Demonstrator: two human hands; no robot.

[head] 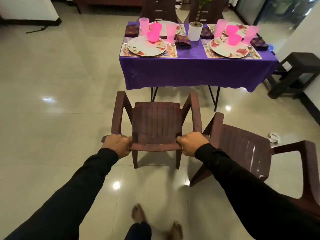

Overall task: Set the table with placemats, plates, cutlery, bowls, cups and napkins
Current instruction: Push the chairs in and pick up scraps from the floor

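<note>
Both hands are gripping the brown plastic armchair (pixel 156 125) by its backrest top: left hand (pixel 117 146) curled round one corner, right hand (pixel 192 142) round the other. It is standing on the tiled floor, well short of the purple-draped tabletop (pixel 190 49), seat facing the table, its front-to-back line running straight toward the near-left place setting. The risk looks like this: a second armchair (pixel 242 148) is sitting just beside the right armrest, angled, and could snag. Push too far and the cloth and pink cups (pixel 171 32) could be jolted.
</note>
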